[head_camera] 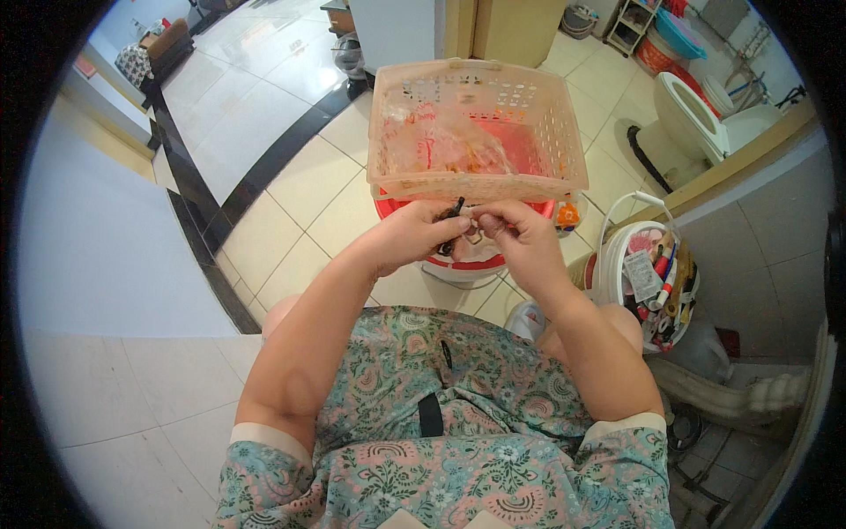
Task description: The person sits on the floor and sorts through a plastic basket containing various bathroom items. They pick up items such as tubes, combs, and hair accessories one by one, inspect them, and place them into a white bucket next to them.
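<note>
My left hand [418, 233] is closed around a small black object [446, 248], one end of which pokes up past the thumb. What it is exactly, I cannot tell. Close beside it, the thumb and forefinger of my right hand [522, 241] pinch at a small part near the left fingertips; the fingers hide most of it. A thin light-coloured loop [475, 236] shows between the two hands. Both hands are over a white bucket with a red rim [462, 265]. Just beyond them, a pale orange perforated plastic basket [574, 149] contains a clear plastic bag [413, 142] with red print.
At right stands a white handled bucket [609, 264], full of combs, tubes and small items. A flexible drain pipe [740, 397] runs along the floor behind it. Farther off are a toilet [687, 109] and a shelf rack [632, 23]. A wall [112, 244] borders the left.
</note>
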Tool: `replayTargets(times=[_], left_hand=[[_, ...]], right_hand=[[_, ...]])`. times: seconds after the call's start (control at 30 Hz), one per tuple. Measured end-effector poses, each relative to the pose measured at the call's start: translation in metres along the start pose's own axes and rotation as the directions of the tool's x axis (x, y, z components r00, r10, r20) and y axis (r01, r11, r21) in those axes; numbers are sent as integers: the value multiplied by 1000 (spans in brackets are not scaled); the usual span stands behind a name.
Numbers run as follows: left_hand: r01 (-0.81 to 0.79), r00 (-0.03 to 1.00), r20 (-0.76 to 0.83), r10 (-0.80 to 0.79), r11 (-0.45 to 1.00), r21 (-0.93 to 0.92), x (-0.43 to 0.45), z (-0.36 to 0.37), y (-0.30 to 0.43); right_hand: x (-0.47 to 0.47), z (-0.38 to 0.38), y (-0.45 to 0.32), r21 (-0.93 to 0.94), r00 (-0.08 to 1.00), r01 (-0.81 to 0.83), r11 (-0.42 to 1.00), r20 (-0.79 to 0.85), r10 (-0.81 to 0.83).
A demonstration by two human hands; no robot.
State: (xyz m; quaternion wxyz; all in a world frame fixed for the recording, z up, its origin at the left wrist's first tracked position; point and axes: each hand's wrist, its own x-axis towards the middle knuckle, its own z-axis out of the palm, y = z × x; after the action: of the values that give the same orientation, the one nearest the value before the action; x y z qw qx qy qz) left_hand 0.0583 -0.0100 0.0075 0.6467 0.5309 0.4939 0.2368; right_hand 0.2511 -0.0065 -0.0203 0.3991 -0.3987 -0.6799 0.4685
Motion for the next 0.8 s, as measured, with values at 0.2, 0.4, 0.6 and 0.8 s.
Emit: replayTargets(times=[0.2,0.4,0.6,0.8], left_hand=[[122,991,107,-78,859,-497,1,1,0],[102,995,47,-94,770,-630,6,7,-6],[1,1000,-11,-8,858,-514,7,19,-3],[-39,998,-67,12,902,-430,12,17,-8]], right_hand=[[4,-30,-19,436,976,-168,884,-52,211],[-3,-19,-16,319,857,-515,795,213,469],[0,-3,-11,489,839,-538,687,234,491],[6,-7,-9,528,828,-554,643,275,488]])
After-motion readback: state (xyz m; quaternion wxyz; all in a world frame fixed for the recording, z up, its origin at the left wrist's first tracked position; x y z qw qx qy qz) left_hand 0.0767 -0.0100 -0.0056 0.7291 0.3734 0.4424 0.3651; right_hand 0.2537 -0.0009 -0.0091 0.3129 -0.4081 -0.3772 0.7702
